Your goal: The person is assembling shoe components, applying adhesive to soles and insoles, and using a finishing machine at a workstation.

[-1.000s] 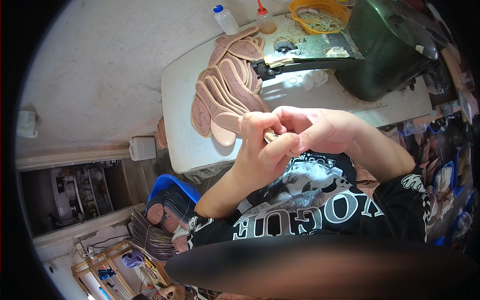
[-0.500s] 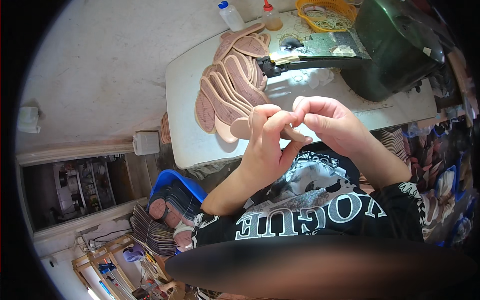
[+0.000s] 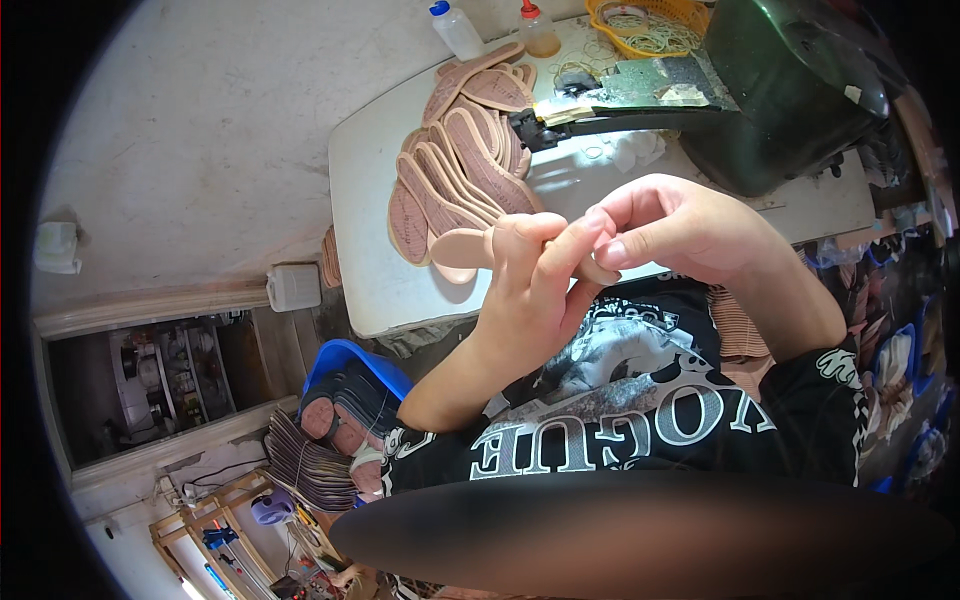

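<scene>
A beige insole is held in front of my chest, its rounded end sticking out to the left of my fingers. My left hand wraps round its middle, which the fingers hide. At the insole's right end, my right hand has thumb and forefinger pinched together against the edge; the exact grip is partly covered by the left fingertips. Just beyond my left hand, a fanned pile of pinkish-brown insoles with pale rims lies on the white table.
A dark green machine with a long arm reaches over the table's right side. Two squeeze bottles, one blue-capped and one red-capped, stand behind near a yellow basket. A blue bin holding insoles sits lower left.
The insole and my left hand have shifted slightly left. My right hand has turned and its fingertips have come down onto the insole's right end.
</scene>
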Tool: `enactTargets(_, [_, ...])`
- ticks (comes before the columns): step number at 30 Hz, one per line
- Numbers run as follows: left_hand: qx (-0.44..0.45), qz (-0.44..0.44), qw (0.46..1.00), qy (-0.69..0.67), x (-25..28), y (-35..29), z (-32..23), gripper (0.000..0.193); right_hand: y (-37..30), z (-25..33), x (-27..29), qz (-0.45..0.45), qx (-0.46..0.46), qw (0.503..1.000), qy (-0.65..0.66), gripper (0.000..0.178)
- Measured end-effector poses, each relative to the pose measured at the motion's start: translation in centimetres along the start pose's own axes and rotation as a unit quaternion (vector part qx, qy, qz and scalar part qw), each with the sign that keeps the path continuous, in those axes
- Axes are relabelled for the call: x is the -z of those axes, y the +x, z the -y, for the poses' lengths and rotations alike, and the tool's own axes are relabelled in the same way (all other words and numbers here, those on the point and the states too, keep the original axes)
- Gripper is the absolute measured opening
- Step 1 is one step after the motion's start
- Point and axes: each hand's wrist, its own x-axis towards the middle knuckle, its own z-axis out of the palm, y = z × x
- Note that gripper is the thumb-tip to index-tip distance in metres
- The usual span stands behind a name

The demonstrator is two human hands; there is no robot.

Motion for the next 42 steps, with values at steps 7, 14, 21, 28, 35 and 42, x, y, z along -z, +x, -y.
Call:
enactTargets(7, [0.004,-0.04,0.998,-0.049,-0.5,-0.5,0.5,0.059,0.0,1.1,-0.5,-0.009,-0.029,0.997,-0.073,0.014])
enactTargets(14, [-0.016,-0.032,0.999,-0.027,0.0,-0.2,0.6,0.061,0.2,0.5,-0.9,0.021,-0.02,1.0,-0.011,0.013])
enactTargets(21, [0.021,-0.043,0.998,-0.048,-0.1,-0.9,0.6,0.064,1.0,-1.0,-0.6,0.006,0.028,0.999,0.033,0.017])
enactTargets(28, [0.026,-0.006,1.0,0.0,0.2,-0.6,0.1,0.068,1.3,-1.2,0.0,0.043,-0.012,0.997,0.067,0.015])
enactTargets(35, [0.027,-0.045,0.998,-0.024,-0.2,-0.3,0.4,0.063,1.0,-0.5,0.0,0.013,-0.005,1.0,0.027,0.021])
enactTargets(42, [0.022,-0.04,0.999,-0.013,0.0,0.1,0.2,0.063,0.9,-0.4,0.3,0.02,-0.011,1.0,0.009,0.022])
